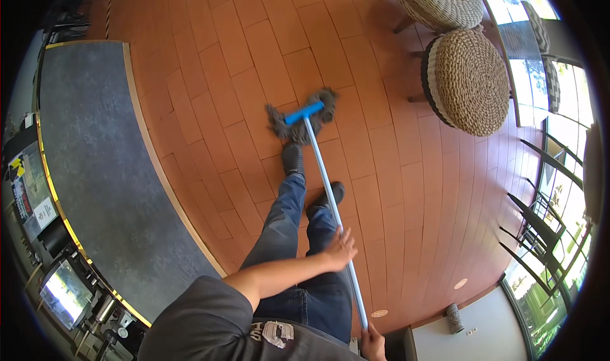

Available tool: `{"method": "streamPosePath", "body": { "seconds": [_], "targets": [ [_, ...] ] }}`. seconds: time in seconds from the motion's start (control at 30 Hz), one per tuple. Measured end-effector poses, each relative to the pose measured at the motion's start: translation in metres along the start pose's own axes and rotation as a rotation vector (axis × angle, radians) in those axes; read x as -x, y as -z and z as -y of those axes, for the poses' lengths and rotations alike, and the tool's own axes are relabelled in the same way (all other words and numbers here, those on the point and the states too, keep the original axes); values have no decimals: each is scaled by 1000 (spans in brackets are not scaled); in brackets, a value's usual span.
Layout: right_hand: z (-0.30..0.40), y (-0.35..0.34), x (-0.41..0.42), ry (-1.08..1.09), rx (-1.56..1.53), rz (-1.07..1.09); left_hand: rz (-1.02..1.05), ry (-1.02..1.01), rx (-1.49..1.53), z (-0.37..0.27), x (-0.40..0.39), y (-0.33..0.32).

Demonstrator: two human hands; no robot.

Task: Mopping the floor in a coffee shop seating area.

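A string mop with a blue plastic head (304, 113) and grey strands (326, 99) lies on the orange tiled floor, its strands spread in front of the shoes. Its long pale-blue handle (320, 163) slants down toward the body, passing between the legs' right side and the floor beyond. My left hand (341, 250) reaches across the body and holds the handle at about mid-length, fingers loosely curled. Near the handle's end, at the bottom edge, my right hand (373, 344) is closed around it; part of that hand is cut off by the frame.
A long dark counter (109, 161) with a light edge runs along the left. Woven round stools (469, 82) stand at upper right beside a glossy table (528, 87). Black metal-legged chairs (536, 218) are by the windows at right. A low white wall (469, 330) stands at lower right.
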State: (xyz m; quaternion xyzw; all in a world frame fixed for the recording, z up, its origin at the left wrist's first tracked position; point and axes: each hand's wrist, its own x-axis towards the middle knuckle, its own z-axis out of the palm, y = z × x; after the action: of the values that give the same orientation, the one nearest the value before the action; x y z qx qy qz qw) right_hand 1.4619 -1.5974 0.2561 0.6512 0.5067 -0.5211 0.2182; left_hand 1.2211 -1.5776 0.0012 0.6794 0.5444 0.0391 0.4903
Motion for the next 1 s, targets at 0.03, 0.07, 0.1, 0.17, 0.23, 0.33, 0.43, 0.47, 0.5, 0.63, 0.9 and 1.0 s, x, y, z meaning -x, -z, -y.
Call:
{"method": "streamPosePath", "body": {
  "seconds": [0.03, 0.07, 0.1, 0.17, 0.23, 0.33, 0.43, 0.47, 0.5, 0.63, 0.9, 1.0],
  "targets": [
    [-5, 7, 20, 48, -41, -32, 26, -36, 39, -17, 1, -10],
    [-34, 1, 25, 219, 5, -113, 73, -53, 23, -25, 0, -18],
    [-40, -2, 18, 212, 4, -118, 11, -42, 11, -24, -2, -23],
    [-34, -1, -5, 34, -4, -49, -116, -31, -43, -9, -15, -28],
    [-31, -8, -52, 20, -2, 32, -171, 9, -50, 24, -29, -7],
    [24, -20, -122, 65, -55, 65, -321, 74, -248, 90, -56, 28],
    [42, -37, -161, 166, -116, 22, -263, 180, -279, 126, -76, 58],
    [38, -38, -163, 177, -117, 14, -246, 204, -298, 125, -80, 59],
    [36, -39, -164, 194, -121, 11, -242, 210, -298, 124, -79, 49],
    [-34, -25, -110, 74, -99, 8, -67, 149, -292, 53, -75, -10],
    [-226, -41, 48, -19, -324, -110, 124, -174, -140, -115, -58, -119],
    [-162, -16, 8, -171, -503, -10, 87, -130, -211, -91, -79, -102]
  ]
}}
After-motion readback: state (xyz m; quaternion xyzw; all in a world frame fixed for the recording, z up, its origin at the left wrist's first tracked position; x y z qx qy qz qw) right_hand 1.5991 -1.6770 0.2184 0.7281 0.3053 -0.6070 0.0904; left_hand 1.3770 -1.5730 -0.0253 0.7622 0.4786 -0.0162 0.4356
